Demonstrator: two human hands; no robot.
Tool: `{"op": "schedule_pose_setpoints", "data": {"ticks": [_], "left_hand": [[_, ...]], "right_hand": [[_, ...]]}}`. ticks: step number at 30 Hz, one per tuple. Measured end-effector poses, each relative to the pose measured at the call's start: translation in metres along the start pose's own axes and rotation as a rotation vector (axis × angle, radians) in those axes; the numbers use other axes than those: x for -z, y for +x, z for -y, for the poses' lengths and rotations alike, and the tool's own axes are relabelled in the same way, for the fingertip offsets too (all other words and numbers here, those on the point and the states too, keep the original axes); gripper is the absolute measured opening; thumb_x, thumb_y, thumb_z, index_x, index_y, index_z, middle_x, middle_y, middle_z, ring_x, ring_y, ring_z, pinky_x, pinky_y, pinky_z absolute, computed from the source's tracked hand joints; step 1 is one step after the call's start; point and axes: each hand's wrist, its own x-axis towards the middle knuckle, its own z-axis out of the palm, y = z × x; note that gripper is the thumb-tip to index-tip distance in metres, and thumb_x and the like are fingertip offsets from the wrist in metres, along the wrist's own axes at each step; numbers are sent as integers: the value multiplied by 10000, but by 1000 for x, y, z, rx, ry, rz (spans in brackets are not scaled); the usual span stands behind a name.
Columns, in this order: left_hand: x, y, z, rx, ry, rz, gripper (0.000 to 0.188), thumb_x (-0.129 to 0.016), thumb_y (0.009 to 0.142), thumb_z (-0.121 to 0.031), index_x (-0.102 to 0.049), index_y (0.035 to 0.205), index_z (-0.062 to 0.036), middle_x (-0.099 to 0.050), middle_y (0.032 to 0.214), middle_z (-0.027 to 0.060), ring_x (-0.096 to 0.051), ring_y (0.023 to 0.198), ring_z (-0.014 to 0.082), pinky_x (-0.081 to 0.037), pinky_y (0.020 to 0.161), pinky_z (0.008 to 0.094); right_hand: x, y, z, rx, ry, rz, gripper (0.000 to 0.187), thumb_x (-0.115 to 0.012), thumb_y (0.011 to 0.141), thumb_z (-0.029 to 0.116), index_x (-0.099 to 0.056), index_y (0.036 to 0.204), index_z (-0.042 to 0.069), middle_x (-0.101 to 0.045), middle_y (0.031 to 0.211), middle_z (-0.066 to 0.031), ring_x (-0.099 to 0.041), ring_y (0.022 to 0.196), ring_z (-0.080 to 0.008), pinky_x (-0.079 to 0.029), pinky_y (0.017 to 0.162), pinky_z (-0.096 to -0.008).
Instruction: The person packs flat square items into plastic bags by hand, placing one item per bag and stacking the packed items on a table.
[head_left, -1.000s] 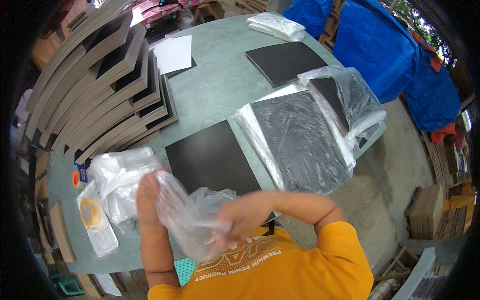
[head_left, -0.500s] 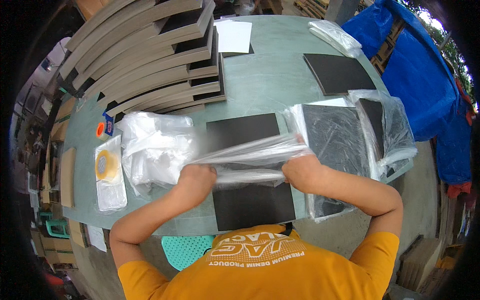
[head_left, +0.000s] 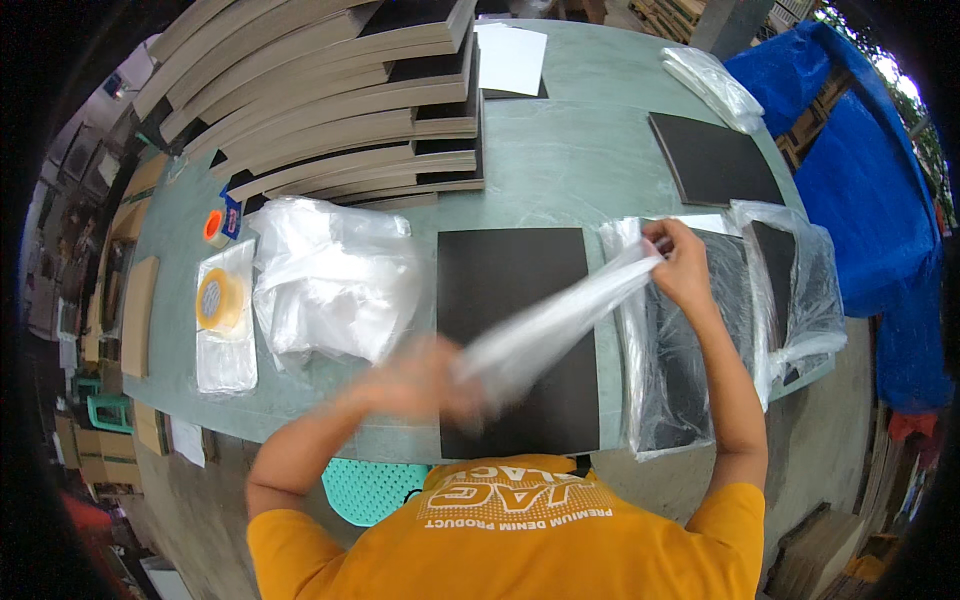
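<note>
Right hand: your right hand [head_left: 680, 262] pinches the far end of the film between thumb and fingers.
Left hand: your left hand [head_left: 425, 385] is at the film's near end, but it is too blurred to tell how the fingers close.
Clear plastic film [head_left: 555, 315]: strung between your two hands, above the black board [head_left: 540, 400]; whether it is a bag or a sheet, you cannot tell here.
Film's direction: its long axis slants from your left hand, near your body, outward to your right hand, gathered into a narrow strip.
Board's direction: its long side runs away from your body, between your hands.
Done: the plastic-covered board [head_left: 675, 330] below your right hand already lies in film.
Left: the black board between your hands is bare, so its covering seems not yet begun.
Beyond your left hand: a heap of clear plastic [head_left: 330, 280].
</note>
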Motion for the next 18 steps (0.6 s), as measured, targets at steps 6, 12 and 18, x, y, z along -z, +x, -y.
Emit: {"op": "schedule_pose_setpoints", "data": {"ticks": [6, 12, 18], "left_hand": [[16, 66, 109, 653, 602, -566, 271, -442, 749, -55, -485, 1004, 26, -457, 1096, 277, -539, 876, 370, -468, 712, 419], [-40, 105, 147, 491, 511, -122, 406, -490, 654, 39, -504, 1056, -14, -473, 1031, 272, -503, 931, 398, -434, 790, 417], [-24, 105, 129, 488, 429, -32, 363, -490, 638, 46, -523, 997, 3, -505, 984, 244, -475, 973, 394, -401, 830, 406]], "right_hand": [[-68, 19, -13, 127, -126, 271, 348, -496, 614, -51, -573, 950, -7, -574, 935, -188, -544, 880, -328, -412, 813, -386], [-134, 56, -88, 92, -390, 145, 447, -520, 630, -43, -508, 1069, 42, -472, 1086, -136, -450, 1002, -327, -415, 822, -393], [-125, 66, -84, 34, -315, 226, 413, -518, 634, -53, -532, 1039, 28, -494, 1000, -174, -490, 929, -337, -413, 818, -385]]}}
